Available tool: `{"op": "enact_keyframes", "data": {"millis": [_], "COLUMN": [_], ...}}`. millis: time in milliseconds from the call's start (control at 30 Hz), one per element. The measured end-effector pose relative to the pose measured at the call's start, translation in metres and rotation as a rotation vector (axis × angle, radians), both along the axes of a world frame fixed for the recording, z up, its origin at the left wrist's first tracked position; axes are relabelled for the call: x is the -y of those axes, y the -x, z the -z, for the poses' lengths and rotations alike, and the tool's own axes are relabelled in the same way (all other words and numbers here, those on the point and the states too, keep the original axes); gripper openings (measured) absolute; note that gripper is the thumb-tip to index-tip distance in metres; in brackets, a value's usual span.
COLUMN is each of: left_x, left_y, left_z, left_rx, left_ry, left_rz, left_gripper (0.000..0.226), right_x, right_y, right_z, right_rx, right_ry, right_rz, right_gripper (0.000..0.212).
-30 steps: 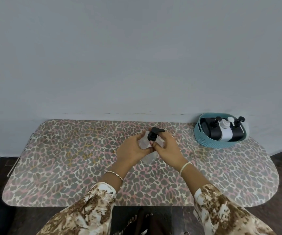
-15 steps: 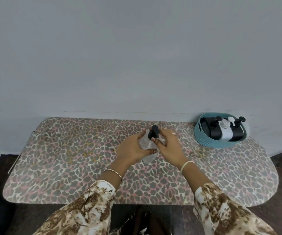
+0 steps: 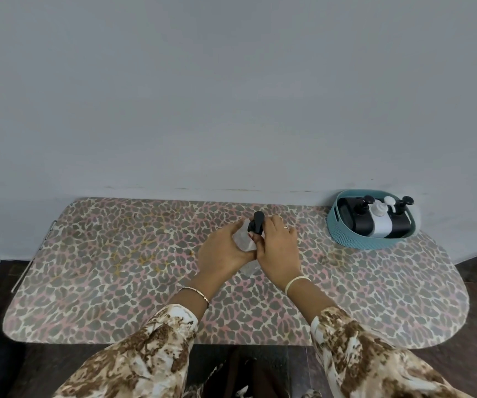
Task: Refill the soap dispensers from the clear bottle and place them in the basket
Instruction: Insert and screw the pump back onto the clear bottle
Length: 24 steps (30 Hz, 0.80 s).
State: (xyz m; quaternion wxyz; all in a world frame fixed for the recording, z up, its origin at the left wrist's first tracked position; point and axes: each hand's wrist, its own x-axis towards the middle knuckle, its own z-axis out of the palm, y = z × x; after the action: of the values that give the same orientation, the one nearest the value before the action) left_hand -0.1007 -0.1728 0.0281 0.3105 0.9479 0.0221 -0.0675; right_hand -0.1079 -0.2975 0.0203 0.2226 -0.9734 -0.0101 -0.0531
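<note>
Clear-plastic bottle (image 3: 243, 241) between both hands | left hand (image 3: 221, 254) grips its body | right hand (image 3: 277, 248) pinches black pump (image 3: 256, 226) | likely light, thin-walled, slick: hold the body firmly, don't crush it | basket (image 3: 355, 239) well right of the right hand

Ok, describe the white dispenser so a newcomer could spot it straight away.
At the far right corner of the leopard-print table, a teal perforated plastic basket sits by the wall. Inside, it is the middle of three: the only white pump bottle, with a white pump head, between two black pump bottles.
</note>
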Motion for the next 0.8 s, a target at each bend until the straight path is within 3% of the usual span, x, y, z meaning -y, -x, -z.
{"op": "enact_keyframes", "data": {"millis": [167, 567, 800], "left_x": [0.002, 0.006, 0.013], "left_y": [-0.003, 0.0, -0.001], "left_z": [-0.002, 0.005, 0.008], "left_rx": [0.028, 0.062, 0.009], "left_ry": [0.0, 0.022, 0.131], "left_rz": [-0.009, -0.004, 0.055], "left_gripper": [0.067, 0.071, 0.085], "right_x": [-0.007, -0.002, 0.014], "right_y": [0.001, -0.005, -0.007], "right_z": [0.002, 0.008, 0.007], "right_rx": [0.086, 0.025, 0.027], "right_ry": [0.008, -0.07, -0.396], "right_rz": [0.079, 0.098, 0.06], "right_gripper": [0.015, 0.023, 0.027]}}
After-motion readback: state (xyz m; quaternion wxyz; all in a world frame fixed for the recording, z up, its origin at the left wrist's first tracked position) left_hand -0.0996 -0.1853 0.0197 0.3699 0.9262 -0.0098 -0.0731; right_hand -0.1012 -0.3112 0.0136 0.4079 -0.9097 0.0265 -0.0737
